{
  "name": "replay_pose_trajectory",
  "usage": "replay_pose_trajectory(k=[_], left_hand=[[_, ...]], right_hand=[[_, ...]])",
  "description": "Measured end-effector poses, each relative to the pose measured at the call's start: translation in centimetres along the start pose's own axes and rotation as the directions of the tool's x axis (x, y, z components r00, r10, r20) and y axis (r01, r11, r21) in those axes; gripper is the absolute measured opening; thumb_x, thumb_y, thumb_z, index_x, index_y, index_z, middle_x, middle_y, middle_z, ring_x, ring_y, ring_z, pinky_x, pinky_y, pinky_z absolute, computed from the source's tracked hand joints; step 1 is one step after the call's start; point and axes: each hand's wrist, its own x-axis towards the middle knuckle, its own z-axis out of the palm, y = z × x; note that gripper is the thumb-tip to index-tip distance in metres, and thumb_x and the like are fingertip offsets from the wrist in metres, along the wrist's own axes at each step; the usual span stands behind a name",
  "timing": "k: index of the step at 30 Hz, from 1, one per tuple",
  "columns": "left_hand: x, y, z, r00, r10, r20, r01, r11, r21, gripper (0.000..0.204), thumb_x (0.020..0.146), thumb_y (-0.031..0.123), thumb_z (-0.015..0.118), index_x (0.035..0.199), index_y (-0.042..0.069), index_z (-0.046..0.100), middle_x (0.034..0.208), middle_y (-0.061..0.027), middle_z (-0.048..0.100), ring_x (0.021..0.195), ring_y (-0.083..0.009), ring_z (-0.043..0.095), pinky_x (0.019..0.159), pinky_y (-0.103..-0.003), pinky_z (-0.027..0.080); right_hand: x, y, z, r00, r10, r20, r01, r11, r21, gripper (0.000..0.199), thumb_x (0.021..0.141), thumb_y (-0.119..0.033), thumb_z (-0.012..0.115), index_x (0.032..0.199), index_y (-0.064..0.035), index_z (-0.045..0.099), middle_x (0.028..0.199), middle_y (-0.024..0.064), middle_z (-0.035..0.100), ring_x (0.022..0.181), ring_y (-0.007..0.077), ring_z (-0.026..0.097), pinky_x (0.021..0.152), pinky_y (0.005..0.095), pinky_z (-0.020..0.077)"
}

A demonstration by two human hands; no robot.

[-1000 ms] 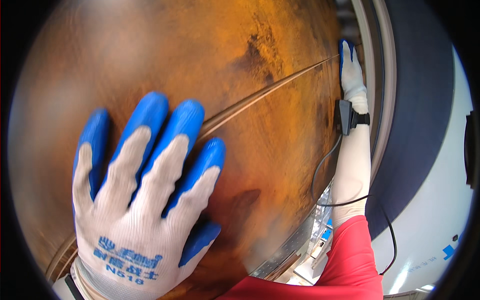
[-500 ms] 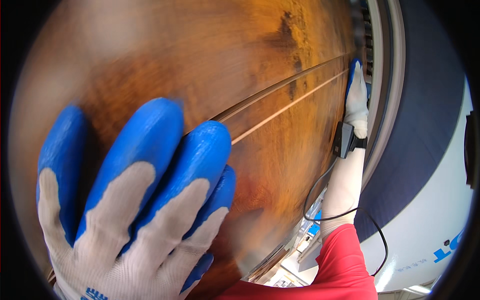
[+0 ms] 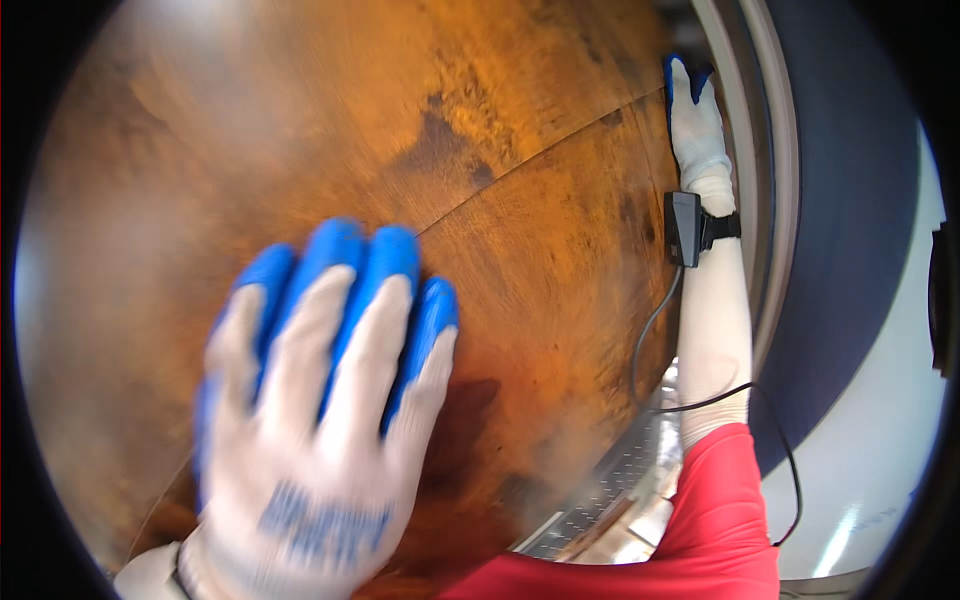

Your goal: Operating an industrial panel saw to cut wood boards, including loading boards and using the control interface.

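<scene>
A large brown wood-patterned panel surface (image 3: 560, 260) with dark blotches spreads in front of me, crossed by a thin seam (image 3: 520, 165). My left hand (image 3: 320, 390), in a white glove with blue-coated fingers, is at the lower left. Its fingers are stretched out over the panel near the lower end of the seam; whether the palm touches is hidden. At the panel's far right edge is my right hand (image 3: 698, 125), gloved alike, near the seam's upper end. Its fingers are extended and slightly parted, with nothing visible in them.
A small black box (image 3: 683, 228) is strapped to my right wrist, and a black cable (image 3: 640, 350) runs from it. Right of that arm curve grey rails (image 3: 775, 180) and a dark blue and white machine body (image 3: 850, 230). A perforated metal strip (image 3: 600, 490) shows at the bottom.
The open gap between the two wood-patterned pieces has narrowed to a thin seam. My left hand looks smaller and farther from the view; my right hand sits higher, its fingers now parted.
</scene>
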Motion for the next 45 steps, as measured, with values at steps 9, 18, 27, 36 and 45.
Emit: replay_pose_trajectory(k=[9, 18, 27, 36, 45], left_hand=[[1.2, 2.6, 0.5, 0.994, -0.013, -0.109, 0.006, 0.998, -0.067, 0.079, 0.080, 0.040, 0.073, 0.143, -0.002, 0.049, 0.150, -0.0236, 0.044, 0.140, -0.0406, 0.041, 0.118, -0.054, 0.027], [0.2, 3.5, 0.1, 0.972, 0.035, -0.233, -0.046, 0.998, -0.043, 0.069, 0.082, 0.040, 0.071, 0.135, -0.001, 0.056, 0.140, -0.0244, 0.053, 0.133, -0.0410, 0.047, 0.115, -0.054, 0.032], [-13.8, 1.5, -4.0, 0.838, -0.237, -0.492, 0.204, 0.972, -0.120, 0.062, 0.086, 0.034, 0.072, 0.135, 0.000, 0.054, 0.138, -0.0237, 0.054, 0.132, -0.0399, 0.048, 0.116, -0.051, 0.032], [-46.6, -0.3, 0.0, 0.241, -0.922, -0.303, 0.185, 0.350, -0.918, 0.072, 0.102, 0.014, 0.050, 0.160, 0.001, 0.011, 0.161, -0.0178, 0.029, 0.149, -0.0259, 0.029, 0.121, -0.040, 0.025], [-42.8, -2.1, 4.3, 0.498, -0.842, -0.207, -0.113, 0.173, -0.978, 0.075, 0.102, 0.015, 0.045, 0.160, -0.001, 0.002, 0.169, -0.0149, 0.009, 0.155, -0.0243, 0.008, 0.124, -0.035, 0.008]], right_hand=[[-2.5, -0.6, -1.4, 0.988, -0.128, -0.090, 0.116, 0.985, -0.128, 0.090, 0.095, -0.057, 0.054, 0.149, 0.0101, 0.030, 0.150, 0.0352, 0.039, 0.140, 0.0470, 0.040, 0.116, 0.0466, 0.0342], [-11.7, -8.4, -1.9, 0.888, -0.446, 0.111, 0.459, 0.873, -0.166, 0.090, 0.094, -0.064, 0.049, 0.154, 0.0001, 0.032, 0.160, 0.0263, 0.029, 0.148, 0.0442, 0.027, 0.121, 0.0547, 0.0177], [-10.7, -8.8, -0.5, 0.914, -0.325, 0.242, 0.386, 0.881, -0.273, 0.086, 0.099, -0.063, 0.043, 0.159, -0.0045, 0.021, 0.165, 0.0234, 0.019, 0.153, 0.0412, 0.016, 0.122, 0.0565, 0.0127], [-6.8, -5.4, 3.0, 0.897, -0.337, 0.285, 0.425, 0.834, -0.352, 0.080, 0.103, -0.060, 0.032, 0.160, -0.0047, 0.018, 0.165, 0.0237, 0.019, 0.153, 0.0405, 0.016, 0.123, 0.0503, 0.0105], [-4.1, -5.1, 1.6, 0.944, -0.189, 0.269, 0.287, 0.874, -0.392, 0.078, 0.104, -0.058, 0.027, 0.160, -0.0038, 0.018, 0.165, 0.0233, 0.020, 0.153, 0.0407, 0.017, 0.123, 0.0515, 0.0110]])
